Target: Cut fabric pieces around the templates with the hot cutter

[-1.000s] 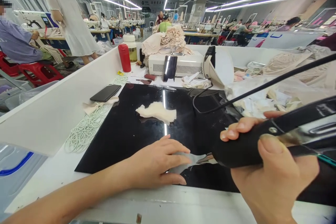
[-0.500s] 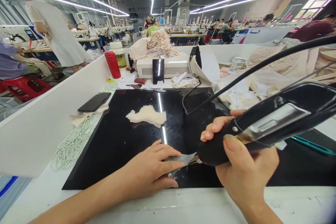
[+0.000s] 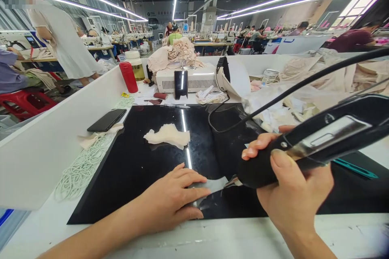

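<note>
R hand (image 3: pixel 291 178) grips corded tool (image 3: pixel 316 141), metal tip at grey piece (image 3: pixel 216 185) by L hand (image 3: pixel 178 198)

Tool is over near-R part of black mat (image 3: pixel 121 178), long axis slanting: metal tip (image 3: pixel 234 182) points L & slightly down, rear end runs up & out of frame at R. R grip closed round the black front end, thumb along near side, fingers wrapping the far side. L grip loose, fingers spread & lying over grey piece, nothing seen clenched; can't tell how hard it presses. Grey piece is thin, long axis approx L–R, its R end at the tip.

Surface: mat is glossy w/ a light streak, on white table (image 3: pixel 243 234). Cream piece (image 3: pixel 168 135) farther back on mat, long axis approx L–R. Phone (image 3: pixel 107 120) off mat's L edge, nr pale green cord (image 3: pixel 80 174). Teal item (image 3: pixel 355 168) on mat at R, partly behind R hand/tool. Red bottle (image 3: pixel 128 77) & white vented box (image 3: pixel 199 79) at back, fabric heap (image 3: pixel 178 52) on top of box.

Room: big workshop, rows of tables w/ machines, ppl seated, strip lights, ceiling fans. Person in pale clothing (image 3: pixel 62 42) stands back L, nr red stool (image 3: pixel 30 101).
</note>
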Tool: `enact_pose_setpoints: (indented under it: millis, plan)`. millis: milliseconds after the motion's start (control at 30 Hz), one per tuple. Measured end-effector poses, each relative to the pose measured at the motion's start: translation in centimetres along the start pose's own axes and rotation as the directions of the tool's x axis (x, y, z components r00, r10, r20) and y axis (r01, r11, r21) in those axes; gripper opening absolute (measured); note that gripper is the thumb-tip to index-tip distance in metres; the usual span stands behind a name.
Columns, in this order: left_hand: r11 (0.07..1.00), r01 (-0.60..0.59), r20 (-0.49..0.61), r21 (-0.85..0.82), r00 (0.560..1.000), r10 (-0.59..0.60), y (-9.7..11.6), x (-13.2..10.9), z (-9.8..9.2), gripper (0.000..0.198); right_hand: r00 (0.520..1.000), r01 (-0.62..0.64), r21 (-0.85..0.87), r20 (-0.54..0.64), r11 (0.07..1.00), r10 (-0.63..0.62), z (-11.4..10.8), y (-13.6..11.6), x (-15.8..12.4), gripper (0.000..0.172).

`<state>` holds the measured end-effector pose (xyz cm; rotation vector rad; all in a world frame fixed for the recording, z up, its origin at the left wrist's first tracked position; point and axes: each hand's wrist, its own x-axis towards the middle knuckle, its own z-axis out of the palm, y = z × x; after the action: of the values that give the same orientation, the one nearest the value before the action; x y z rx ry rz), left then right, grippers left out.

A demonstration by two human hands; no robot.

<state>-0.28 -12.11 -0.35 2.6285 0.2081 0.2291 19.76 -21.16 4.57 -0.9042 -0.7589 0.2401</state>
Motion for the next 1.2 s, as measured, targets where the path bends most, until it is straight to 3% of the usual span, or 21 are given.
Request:
enact_pose_setpoints:
  millis: [633, 767, 867, 967, 1067, 1200]
  plan:
    - [0.997, 0.004, -0.014, -0.074, 1.000, -0.005, 0.2, -0.1, -0.4, 0.042, 0.999, -0.007, -0.088, 0.044, 0.996, 0.011, -0.5, 0.6, 0.0, 0.036]
    - [0.990, 0.075, -0.148, -0.115, 0.985, -0.091, -0.3, -0.2, -0.4, 0.032, 0.999, 0.017, -0.082, 0.047, 0.996, -0.013, -0.7, 0.4, 0.3, 0.038]
    - [0.977, 0.194, -0.278, -0.084, 0.937, -0.210, -0.8, -0.2, 0.0, 0.028, 0.997, 0.046, -0.100, 0.073, 0.994, -0.039, -0.8, 0.3, 0.7, 0.036]
    - [0.966, 0.254, -0.300, -0.046, 0.919, -0.255, -1.1, 0.0, 0.4, 0.027, 0.994, 0.074, -0.136, 0.090, 0.988, -0.062, -0.8, 0.3, 1.1, 0.031]
    - [0.964, 0.264, -0.271, -0.036, 0.926, -0.263, -1.1, 0.3, 0.5, 0.026, 0.994, 0.068, -0.204, 0.099, 0.976, -0.049, -1.1, 0.2, 1.6, 0.031]
    - [0.956, 0.283, -0.279, -0.076, 0.915, -0.292, -0.7, 0.5, 0.5, 0.021, 0.992, 0.090, -0.439, 0.119, 0.894, -0.041, -2.6, 0.0, 1.8, 0.035]
